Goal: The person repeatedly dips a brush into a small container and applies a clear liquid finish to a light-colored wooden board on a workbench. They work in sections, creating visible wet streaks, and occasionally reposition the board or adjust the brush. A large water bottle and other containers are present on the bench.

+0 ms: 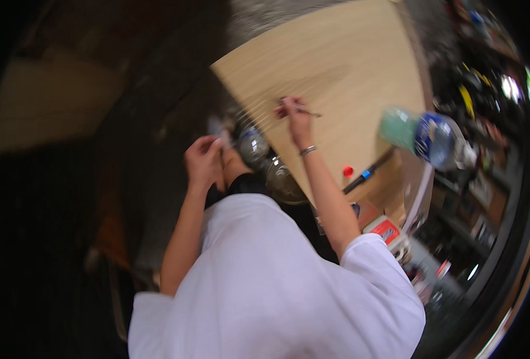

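A thin stick (311, 112) is over the desk (349, 60), inside its left edge, clasped in the grip of the right hand (294, 112), its long axis pointing rightward from the fingers. The left hand (203, 160), farther off, is beyond that edge, fingers bent; whether its grip holds anything, I cannot tell. A red cap (348, 171) lies toward the right edge, near a bottle (423, 134).

I see the right hand (293, 107) holding a thin rod (311, 112) inside the left edge of the wooden table (361, 54), the left hand (203, 158) beyond that edge. A red cap (348, 172) lies toward the near end, a bottle (433, 139) by the right edge.
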Demonstrator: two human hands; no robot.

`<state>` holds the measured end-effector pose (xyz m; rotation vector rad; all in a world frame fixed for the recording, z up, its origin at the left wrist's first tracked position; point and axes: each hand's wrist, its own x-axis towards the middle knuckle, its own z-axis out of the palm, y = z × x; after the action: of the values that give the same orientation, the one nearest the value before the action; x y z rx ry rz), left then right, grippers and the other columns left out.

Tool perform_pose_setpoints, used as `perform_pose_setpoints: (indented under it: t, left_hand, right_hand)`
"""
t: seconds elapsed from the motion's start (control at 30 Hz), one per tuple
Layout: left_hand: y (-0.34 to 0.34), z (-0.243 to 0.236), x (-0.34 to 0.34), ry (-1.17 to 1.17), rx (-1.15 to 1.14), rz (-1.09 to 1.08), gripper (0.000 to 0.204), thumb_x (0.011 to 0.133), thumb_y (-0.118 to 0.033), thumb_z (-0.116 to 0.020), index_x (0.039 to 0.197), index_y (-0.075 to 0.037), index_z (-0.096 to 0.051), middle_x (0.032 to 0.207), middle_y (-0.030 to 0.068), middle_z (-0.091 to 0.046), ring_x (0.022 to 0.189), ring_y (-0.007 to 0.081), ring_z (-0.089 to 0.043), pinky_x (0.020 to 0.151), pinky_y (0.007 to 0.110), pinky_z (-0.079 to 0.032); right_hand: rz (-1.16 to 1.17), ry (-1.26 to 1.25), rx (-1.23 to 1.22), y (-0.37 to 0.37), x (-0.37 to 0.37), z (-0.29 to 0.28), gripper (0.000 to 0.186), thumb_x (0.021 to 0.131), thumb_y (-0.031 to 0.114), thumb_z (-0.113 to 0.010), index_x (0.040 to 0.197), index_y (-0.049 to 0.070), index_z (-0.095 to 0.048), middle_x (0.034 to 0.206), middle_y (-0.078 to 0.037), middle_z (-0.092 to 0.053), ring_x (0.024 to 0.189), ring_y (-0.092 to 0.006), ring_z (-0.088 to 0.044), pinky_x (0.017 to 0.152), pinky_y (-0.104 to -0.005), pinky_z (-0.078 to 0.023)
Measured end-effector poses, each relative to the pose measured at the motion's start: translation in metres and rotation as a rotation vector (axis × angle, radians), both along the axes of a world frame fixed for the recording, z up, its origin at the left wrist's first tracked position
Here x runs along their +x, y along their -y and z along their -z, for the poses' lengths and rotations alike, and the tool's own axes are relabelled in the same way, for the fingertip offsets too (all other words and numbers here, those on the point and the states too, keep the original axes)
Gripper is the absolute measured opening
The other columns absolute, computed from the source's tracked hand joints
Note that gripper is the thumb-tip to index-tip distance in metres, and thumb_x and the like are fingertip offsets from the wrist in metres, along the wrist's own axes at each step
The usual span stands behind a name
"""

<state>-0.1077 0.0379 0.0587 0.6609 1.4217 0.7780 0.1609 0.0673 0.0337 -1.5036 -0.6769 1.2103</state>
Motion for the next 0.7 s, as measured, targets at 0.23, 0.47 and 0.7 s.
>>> perform_pose_setpoints:
  t: [0.23, 0.47, 0.7]
  left_hand:
    - [-0.066, -0.141, 0.136, 0.389, 0.067, 0.450, 0.017, 0.083, -0.005, -0.072, 0.096, 0.005, -0.067, 0.088, 0.0073, -0.069, 0.082, 0.0120, -0.065, 0.075, 0.023, -0.050]
    - [-0.068, -0.208, 0.328, 0.568, 0.105, 0.937, 0.022, 0.082, -0.014, -0.073, 0.092, 0.004, -0.067, 0.084, 0.0075, -0.068, 0.075, 0.0127, -0.062, 0.074, 0.025, -0.050]
    - [-0.052, -0.230, 0.454, 0.554, 0.021, 1.003, 0.017, 0.083, -0.011, -0.074, 0.090, 0.003, -0.068, 0.080, 0.0061, -0.065, 0.071, 0.0119, -0.062, 0.066, 0.023, -0.054]
  right_hand:
    - [0.297, 0.040, -0.026, 0.074, 0.009, -0.058, 0.018, 0.097, 0.019, -0.058, 0.100, 0.001, -0.057, 0.076, -0.009, -0.067, 0.064, -0.0141, -0.063, 0.060, -0.0264, -0.052]
    - [0.696, 0.092, 0.033, 0.164, 0.043, -0.074, 0.017, 0.097, 0.018, -0.057, 0.098, 0.001, -0.056, 0.075, -0.008, -0.065, 0.063, -0.0118, -0.062, 0.057, -0.0239, -0.052]
    - [1.029, 0.110, 0.085, 0.224, 0.057, -0.080, 0.017, 0.098, 0.019, -0.056, 0.098, 0.002, -0.055, 0.073, -0.009, -0.065, 0.060, -0.0119, -0.061, 0.057, -0.0244, -0.050]
